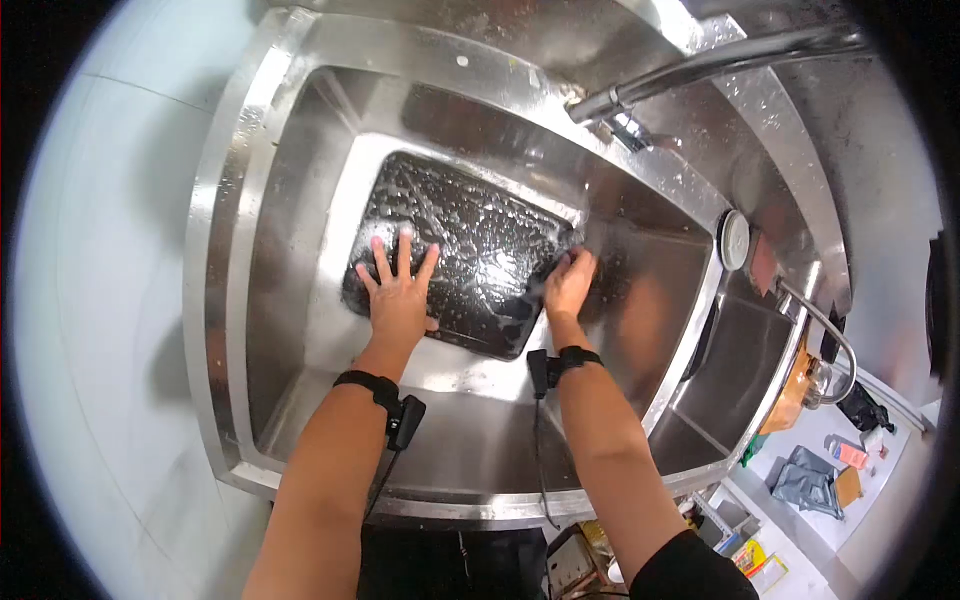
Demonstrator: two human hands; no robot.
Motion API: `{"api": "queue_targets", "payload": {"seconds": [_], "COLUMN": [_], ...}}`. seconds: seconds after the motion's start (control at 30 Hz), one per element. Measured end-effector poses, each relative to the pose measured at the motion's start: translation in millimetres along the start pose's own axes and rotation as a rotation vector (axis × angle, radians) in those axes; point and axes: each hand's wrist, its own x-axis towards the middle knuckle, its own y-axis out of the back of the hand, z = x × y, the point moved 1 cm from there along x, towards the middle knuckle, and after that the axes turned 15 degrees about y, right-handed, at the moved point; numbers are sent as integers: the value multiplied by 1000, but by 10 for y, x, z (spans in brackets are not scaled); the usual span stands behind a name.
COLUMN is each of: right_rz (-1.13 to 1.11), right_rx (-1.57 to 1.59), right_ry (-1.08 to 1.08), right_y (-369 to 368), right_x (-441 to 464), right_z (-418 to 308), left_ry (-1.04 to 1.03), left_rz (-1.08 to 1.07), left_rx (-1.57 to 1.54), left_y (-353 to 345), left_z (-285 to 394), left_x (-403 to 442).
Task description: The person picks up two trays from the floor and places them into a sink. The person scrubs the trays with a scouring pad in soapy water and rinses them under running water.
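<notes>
A dark, flat rectangular tray (470,230), wet and covered with suds, lies on the bottom of a stainless steel sink (290,330). My left hand (398,290) rests on the tray's left part with its fingers spread. At the tray's right edge, my right hand (568,285) is closed, its fingers bent inward. Something greyish shows by those fingertips, too blurred to tell whether it is a scrubber or foam. Each wrist wears a black strap with a small device and a cable.
A metal faucet pipe (720,62) reaches over the sink's back rim. On the right divider stands a round white-lidded container (734,240), beside a second, narrower basin (735,350). A curved thin tap (835,345) rises there. Bags and small packets lie on a white surface (800,440).
</notes>
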Motion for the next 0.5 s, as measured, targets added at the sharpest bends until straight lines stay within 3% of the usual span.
{"api": "queue_targets", "payload": {"seconds": [0.13,0.2,0.23,0.3,0.33,0.37,0.4,0.47,0.5], "right_rz": [-275,-497,-541,-336,-165,-82,-202,-64,-173], "right_rx": [-23,-22,-61,60,149,169,163,108,-2], "right_ry": [-85,-317,-320,-115,-189,-132,-255,-190,-43], "right_y": [37,288,265,101,86,79,192,-23,28], "right_x": [-1083,-1247,-1182,-925,-504,-171,51,-333,-634], "right_z": [70,-213,-142,250,143,101,-61,120,127], "left_ry": [30,38,28,19,14,16,0,-6,4], "left_rz": [15,-11,-10,-1,0,-3,14,50,43], "left_rx": [20,51,40,22,18,14,12,1,9], "left_y": [-41,-25,-26,-3,1,-16,-57,-72,-85], "left_z": [36,60,60,45,52,35,16,23,26], "left_x": [59,61,54,56,53,55,65,53,72]}}
